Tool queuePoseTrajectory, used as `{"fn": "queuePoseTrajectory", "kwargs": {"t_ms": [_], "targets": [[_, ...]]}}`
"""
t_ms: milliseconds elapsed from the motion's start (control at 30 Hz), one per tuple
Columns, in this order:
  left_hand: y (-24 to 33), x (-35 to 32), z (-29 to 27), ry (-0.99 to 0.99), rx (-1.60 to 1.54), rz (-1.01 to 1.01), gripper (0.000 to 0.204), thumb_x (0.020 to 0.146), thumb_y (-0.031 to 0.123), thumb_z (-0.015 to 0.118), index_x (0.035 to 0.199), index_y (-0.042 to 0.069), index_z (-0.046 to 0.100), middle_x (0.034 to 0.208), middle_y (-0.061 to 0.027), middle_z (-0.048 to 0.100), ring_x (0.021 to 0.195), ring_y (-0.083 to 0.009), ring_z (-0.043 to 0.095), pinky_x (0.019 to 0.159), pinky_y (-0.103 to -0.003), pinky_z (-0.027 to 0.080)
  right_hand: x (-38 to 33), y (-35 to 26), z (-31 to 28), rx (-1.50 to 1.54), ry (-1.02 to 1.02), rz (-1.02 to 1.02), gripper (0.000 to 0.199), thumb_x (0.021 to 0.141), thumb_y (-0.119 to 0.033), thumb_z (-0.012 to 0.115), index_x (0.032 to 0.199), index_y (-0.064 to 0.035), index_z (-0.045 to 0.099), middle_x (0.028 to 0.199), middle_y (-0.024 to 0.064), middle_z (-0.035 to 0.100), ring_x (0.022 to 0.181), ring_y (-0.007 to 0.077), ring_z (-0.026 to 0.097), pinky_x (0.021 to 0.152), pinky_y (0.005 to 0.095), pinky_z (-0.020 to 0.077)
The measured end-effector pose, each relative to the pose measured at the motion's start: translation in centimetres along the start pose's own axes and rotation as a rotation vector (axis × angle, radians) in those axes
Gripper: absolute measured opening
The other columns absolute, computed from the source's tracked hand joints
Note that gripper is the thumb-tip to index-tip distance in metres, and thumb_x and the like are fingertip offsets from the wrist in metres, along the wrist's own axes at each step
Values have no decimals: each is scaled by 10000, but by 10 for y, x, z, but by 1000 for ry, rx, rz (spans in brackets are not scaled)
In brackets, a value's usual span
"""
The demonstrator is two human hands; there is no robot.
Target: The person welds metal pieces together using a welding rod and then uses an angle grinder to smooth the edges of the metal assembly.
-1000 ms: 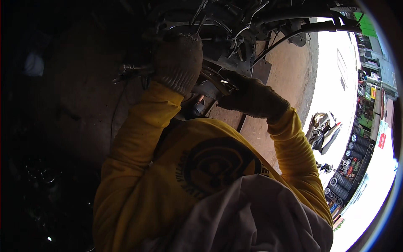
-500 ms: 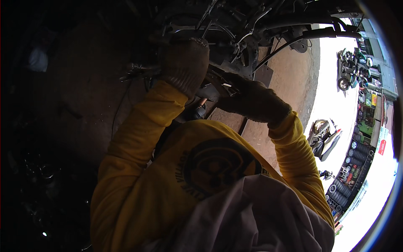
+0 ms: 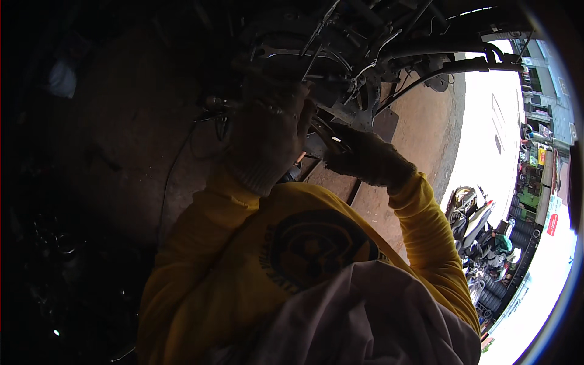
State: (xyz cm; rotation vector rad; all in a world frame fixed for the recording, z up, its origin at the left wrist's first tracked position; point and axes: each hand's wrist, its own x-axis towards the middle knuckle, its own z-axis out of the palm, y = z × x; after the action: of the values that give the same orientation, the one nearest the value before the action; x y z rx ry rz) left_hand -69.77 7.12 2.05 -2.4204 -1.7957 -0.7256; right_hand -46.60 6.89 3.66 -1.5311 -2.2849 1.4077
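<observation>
A dark, bare-framed machine with cables and metal rods (image 3: 359, 67) fills the upper middle of the head view. My left hand (image 3: 267, 134), in a dark knit glove, is raised at its near left side. That hand is in deep shadow and smeared, so I cannot make out its fingers' grip. Just to the right, my gloved right hand (image 3: 368, 159) is closed around a metal tool with two curved handles (image 3: 327, 135), which looks like pliers. The tool points up and left toward my left hand; its tip is hidden.
Black tubes (image 3: 438, 73) stick out to the right above my right hand. A thin cable (image 3: 173, 164) trails over the brown floor at left. Outside on the bright street stand a parked motorcycle (image 3: 465, 204) and a rider in green (image 3: 502, 244). Tyres (image 3: 491, 299) are stacked beyond.
My left hand has turned and come slightly lower, its fingers now nearer the tool. The right hand keeps its grip. The view has shifted a little, and the motorcycle rider has passed down the street.
</observation>
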Motion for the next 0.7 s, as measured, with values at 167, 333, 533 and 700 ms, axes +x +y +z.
{"fn": "queuePoseTrajectory", "kwargs": {"t_ms": [167, 333, 533, 700], "targets": [[5, -63, 31, -334, -1253, -171, 248, 1033, 240, 614, 1196, 53, 625, 1183, -142, 643, 1111, -303, 640, 883, -425, 529, 5, -14, -3, 152, -92, 125, 713, 910, -304, 789, 1526, -128, 475, 1048, 154, 745, 893, 229, 739, 782, 374, 577], [1, -61, 58, -356, -1328, -41, 313, 972, 243, 707, 1193, 36, 628, 1106, -185, 691, 985, -364, 702, 848, -472, 553, 6, -36, -10, 113, -105, 242, 689, 914, -301, 788, 1514, -127, 498, 1113, 141, 741, 982, 199, 716, 858, 367, 570], [-3, -76, 65, -443, -1217, -100, 263, 1039, 220, 601, 1174, -1, 645, 1045, -140, 691, 975, -255, 691, 868, -387, 547, 4, -16, -9, 112, -113, 171, 700, 900, -276, 804, 1510, -112, 502, 1174, 140, 733, 1050, 176, 693, 911, 357, 556], [14, -60, 62, -612, -1799, -466, 345, 1042, 241, 611, 1297, 9, 588, 1233, -165, 634, 1107, -246, 651, 939, -367, 521, 7, -18, -8, 183, -109, 135, 691, 896, -263, 813, 1496, -95, 516, 1256, 151, 706, 1117, 183, 673, 951, 359, 539]]}}
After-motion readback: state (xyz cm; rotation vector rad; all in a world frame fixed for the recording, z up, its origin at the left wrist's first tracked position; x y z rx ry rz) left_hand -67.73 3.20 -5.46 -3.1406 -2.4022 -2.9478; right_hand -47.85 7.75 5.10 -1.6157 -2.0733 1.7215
